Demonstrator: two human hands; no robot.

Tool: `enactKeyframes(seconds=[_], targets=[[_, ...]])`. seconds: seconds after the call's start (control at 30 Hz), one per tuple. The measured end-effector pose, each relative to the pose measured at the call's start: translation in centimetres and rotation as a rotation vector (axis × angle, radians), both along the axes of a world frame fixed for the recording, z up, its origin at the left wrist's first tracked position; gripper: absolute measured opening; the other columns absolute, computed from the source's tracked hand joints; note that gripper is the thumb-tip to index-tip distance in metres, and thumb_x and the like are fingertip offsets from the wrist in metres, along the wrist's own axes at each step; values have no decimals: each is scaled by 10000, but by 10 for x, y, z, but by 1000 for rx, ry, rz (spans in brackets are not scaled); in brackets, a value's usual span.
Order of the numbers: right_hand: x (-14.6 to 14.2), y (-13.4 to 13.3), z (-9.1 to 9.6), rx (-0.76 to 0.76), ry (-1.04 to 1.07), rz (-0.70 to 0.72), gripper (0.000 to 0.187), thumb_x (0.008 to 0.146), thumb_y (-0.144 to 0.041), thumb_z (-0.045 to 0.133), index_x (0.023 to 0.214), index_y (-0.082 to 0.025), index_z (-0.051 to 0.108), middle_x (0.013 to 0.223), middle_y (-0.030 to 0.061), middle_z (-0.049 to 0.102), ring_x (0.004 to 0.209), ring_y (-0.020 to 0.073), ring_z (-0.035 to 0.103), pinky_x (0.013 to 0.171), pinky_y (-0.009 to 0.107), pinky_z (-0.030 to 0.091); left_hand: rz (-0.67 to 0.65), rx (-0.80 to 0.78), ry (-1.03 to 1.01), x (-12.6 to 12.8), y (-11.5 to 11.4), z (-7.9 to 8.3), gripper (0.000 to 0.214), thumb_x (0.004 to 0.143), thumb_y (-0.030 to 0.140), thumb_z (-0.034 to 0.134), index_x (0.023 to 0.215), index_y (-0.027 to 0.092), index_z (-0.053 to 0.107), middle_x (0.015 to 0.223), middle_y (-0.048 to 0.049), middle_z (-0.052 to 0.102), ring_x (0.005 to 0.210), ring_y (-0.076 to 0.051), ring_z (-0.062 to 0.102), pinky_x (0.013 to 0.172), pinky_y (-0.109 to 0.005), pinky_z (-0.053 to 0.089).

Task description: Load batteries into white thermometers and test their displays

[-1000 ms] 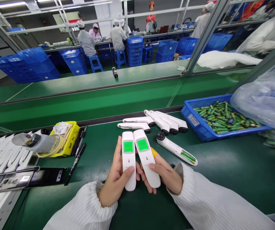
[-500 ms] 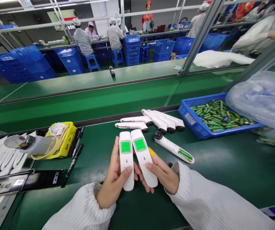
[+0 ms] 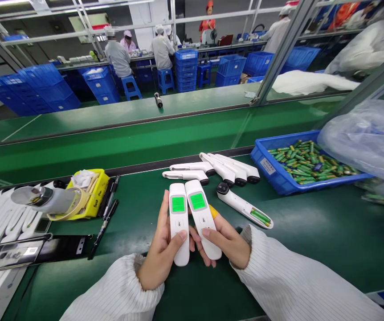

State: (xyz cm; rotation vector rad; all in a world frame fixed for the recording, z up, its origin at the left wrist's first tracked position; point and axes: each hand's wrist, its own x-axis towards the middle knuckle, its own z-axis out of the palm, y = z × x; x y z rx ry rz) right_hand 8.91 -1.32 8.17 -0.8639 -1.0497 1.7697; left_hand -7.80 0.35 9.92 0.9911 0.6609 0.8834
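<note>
Our left hand (image 3: pixel 158 256) clasps one white, green-screened plastic thermometer (image 3: pixel 179 223), our right hand (image 3: pixel 230 240) its twin (image 3: pixel 207 221), both above the green desk (image 3: pixel 312 249). Neither grip has changed, so we seem to pause; beyond lies a white open-backed thermometer (image 3: pixel 240 203).

Green bench (image 3: pixel 305 254): five white handheld units (image 3: pixel 219 167), rear; one open unit (image 3: pixel 240 204), batteries (image 3: pixel 260 217) showing; blue tray (image 3: pixel 280 183), right; yellow bin (image 3: pixel 102 192), black pens (image 3: pixel 103 230), left.

A dark grey wall (image 3: pixel 121 17) stands behind. Blue stools (image 3: pixel 165 72) line a long bench (image 3: pixel 144 57). A tube light (image 3: pixel 5 2) glows overhead
</note>
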Motion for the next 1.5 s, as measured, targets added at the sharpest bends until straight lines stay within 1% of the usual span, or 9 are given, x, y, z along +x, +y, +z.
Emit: enactKeyframes(seconds=[0.17, 0.5, 0.6, 0.7, 0.87, 0.93, 1.17, 1.37, 1.5], targets=[[0, 1, -1, -1, -23, -44, 363, 884, -469, 522, 1069, -179, 405, 708, 1, 588, 407, 83, 530, 317, 154, 386, -54, -21, -49, -1, 1, -1, 757, 934, 281, 470, 1449, 436, -62, 915, -7, 622, 751, -147, 574, 757, -329, 489], [1, 2, 0, -14, -45, -59, 404, 862, -500, 537, 1072, -188, 390, 686, -15, 566, 388, 89, 507, 306, 162, 344, -56, -10, -9, -1, 1, -2, 737, 939, 291, 443, 1457, 414, -67, 999, -32, 609, 747, -156, 570, 753, -348, 483], [2, 3, 3, 31, -49, -56, 385, 873, -492, 530, 1069, -171, 447, 698, -3, 569, 467, 98, 525, 399, 202, 394, 42, 53, 15, -3, 4, -2, 706, 930, 290, 461, 1459, 421, 12, 1157, -45, 577, 797, -150, 573, 768, -333, 487], [1, 3, 4, 135, -145, -32, 374, 909, -498, 475, 898, -132, 548, 637, 20, 579, 531, 99, 508, 515, 238, 424, 197, 133, 90, -3, 6, -1, 747, 898, 259, 536, 1450, 434, 64, 1299, -28, 511, 1046, -168, 538, 895, -309, 460], [-5, -1, 0, 80, -231, 37, 453, 884, -567, 477, 955, -125, 550, 682, 42, 620, 496, 109, 554, 403, 192, 353, 189, 30, 84, 3, 3, 3, 951, 815, 264, 654, 1433, 468, -40, 1394, -57, 449, 957, -201, 617, 745, -325, 544], [-7, -3, -4, 65, -313, 28, 481, 875, -583, 476, 988, -122, 555, 634, 24, 603, 447, 100, 526, 371, 186, 336, 240, 36, 102, 5, 1, 4, 963, 789, 255, 684, 1442, 449, 3, 1453, -61, 384, 1028, -214, 604, 792, -321, 535], [-9, -5, -10, 170, -519, -93, 515, 824, -573, 554, 542, -147, 486, 468, -30, 378, 455, 69, 330, 434, 224, 221, 282, 62, 108, 5, 2, 0, 908, 786, 250, 685, 1440, 443, 86, 1478, -49, 362, 1154, -240, 557, 908, -366, 499], [-19, -7, -9, -12, -179, -46, 457, 732, -560, 664, 847, -123, 598, 724, 32, 565, 624, 119, 476, 557, 243, 374, 280, 12, 35, 5, 2, -3, 943, 788, 209, 682, 1440, 447, 45, 1465, -64, 373, 1133, -264, 570, 928, -437, 485], [-16, -7, -9, 97, -286, -37, 421, 800, -539, 598, 740, -123, 574, 592, -15, 457, 533, 82, 367, 487, 218, 277, 289, -4, 38, 6, 2, -3, 925, 790, 201, 681, 1431, 466, 69, 1430, -54, 420, 1047, -239, 611, 869, -409, 514]])
